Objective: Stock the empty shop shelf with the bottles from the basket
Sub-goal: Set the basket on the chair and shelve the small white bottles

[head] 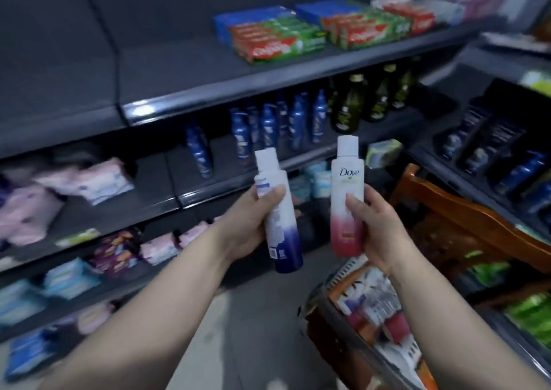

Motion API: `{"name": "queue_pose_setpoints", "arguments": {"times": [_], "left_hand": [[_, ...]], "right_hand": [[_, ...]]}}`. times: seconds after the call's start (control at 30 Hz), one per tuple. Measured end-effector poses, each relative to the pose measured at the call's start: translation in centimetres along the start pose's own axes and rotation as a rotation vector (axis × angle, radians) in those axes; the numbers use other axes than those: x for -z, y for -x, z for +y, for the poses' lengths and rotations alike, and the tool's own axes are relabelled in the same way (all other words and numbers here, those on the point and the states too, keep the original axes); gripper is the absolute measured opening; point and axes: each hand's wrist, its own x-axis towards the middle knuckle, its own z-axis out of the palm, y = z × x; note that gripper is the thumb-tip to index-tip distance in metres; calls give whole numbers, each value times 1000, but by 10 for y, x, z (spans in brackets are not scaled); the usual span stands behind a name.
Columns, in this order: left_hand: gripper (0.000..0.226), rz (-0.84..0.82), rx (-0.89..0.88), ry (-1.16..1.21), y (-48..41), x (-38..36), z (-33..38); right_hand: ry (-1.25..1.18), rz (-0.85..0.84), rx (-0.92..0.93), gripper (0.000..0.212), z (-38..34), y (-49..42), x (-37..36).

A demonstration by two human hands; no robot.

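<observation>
My left hand grips a white bottle with a dark blue base, its back label turned toward me and its cap tilted slightly left. My right hand grips a white Dove bottle with a pink base, held upright with the logo facing me. Both bottles are raised in front of the shelves, side by side and apart. The basket sits low at the right, below my right forearm, with several more bottles inside, blurred. A bare stretch of the dark upper shelf lies at the upper left.
Toothpaste boxes fill the right of the top shelf. Blue bottles and dark green bottles stand on the shelf below. Pink and blue soft packs fill the lower left shelves. A wooden chair stands at the right.
</observation>
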Motion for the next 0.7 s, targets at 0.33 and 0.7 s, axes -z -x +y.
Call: {"name": "queue_pose_setpoints", "arguments": {"times": [0.33, 0.7], "left_hand": [[32, 335, -295, 70, 154, 156, 84], [55, 515, -541, 174, 307, 298, 158]], "right_hand": [[107, -331, 8, 22, 47, 5, -226], [159, -609, 41, 32, 110, 15, -441]]}}
